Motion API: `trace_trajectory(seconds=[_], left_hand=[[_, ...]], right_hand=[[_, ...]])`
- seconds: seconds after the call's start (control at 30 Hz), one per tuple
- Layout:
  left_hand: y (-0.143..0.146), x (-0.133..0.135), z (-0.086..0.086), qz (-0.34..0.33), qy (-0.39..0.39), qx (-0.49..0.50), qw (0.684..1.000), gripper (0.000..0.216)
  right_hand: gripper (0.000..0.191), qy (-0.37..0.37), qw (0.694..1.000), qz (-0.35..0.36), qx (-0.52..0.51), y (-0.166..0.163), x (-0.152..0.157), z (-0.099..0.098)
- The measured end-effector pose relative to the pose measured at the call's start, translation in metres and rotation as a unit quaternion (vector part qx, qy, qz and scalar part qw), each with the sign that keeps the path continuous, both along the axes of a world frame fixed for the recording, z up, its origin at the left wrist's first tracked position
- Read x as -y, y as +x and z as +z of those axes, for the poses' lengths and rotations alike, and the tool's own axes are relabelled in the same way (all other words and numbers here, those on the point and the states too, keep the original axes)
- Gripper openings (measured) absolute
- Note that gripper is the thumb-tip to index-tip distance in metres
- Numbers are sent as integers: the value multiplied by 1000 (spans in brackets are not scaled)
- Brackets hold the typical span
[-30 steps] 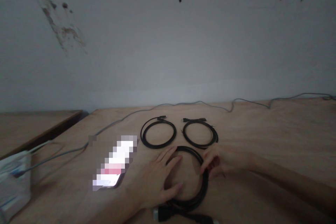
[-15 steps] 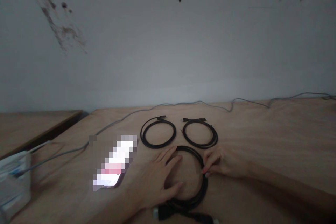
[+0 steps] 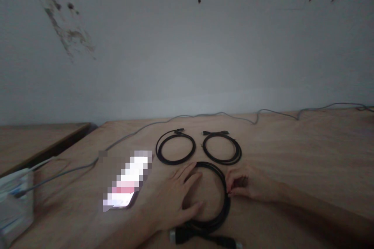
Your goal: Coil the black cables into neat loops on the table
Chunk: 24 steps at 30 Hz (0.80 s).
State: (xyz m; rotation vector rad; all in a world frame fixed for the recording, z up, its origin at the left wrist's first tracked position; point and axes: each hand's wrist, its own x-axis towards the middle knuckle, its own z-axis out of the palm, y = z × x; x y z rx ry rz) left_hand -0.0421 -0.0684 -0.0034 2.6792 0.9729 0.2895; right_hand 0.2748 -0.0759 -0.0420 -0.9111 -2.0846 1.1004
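Note:
A coiled black cable [image 3: 225,206] lies on the wooden table [image 3: 292,155] just in front of me, with its thick black plug [image 3: 182,235] at the bottom edge of the view. My left hand [image 3: 175,198] lies flat with fingers apart, partly over the coil's left side and hiding that stretch. My right hand [image 3: 242,183] comes in from the right, its curled fingertips pinching the coil's right edge. Beyond them lie two smaller black cable coils [image 3: 175,162] [image 3: 224,162], each with a small plug on top, untouched.
A phone [image 3: 125,183] with a pixelated screen lies left of my hands. A thin grey cable [image 3: 204,114] runs along the table's far edge. A white packet [image 3: 14,206] sits at the lower left, beside a second wooden table [image 3: 35,144]. A stained wall rises behind.
My right hand has drawn in its fingers and settled on the coil's right edge. My left hand and the cables have hardly moved.

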Motion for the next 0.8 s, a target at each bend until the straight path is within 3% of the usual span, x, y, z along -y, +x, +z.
trace_trajectory(seconds=[0.1,0.33,0.53,0.8], left_hand=[[1,0,1,2,0,-16,1000,75],[1,0,0,0,3,-28,1000,76],[1,0,-2,4,-9,-16,1000,77],[-1,-1,-6,-8,5,-7,1000,82]], right_hand=[[25,0,1000,4,15,-1,2,4],[18,101,994,10,37,-7,4,12],[15,163,985,-36,50,-10,10,3],[29,319,942,-49,90,-4,12,-8]])
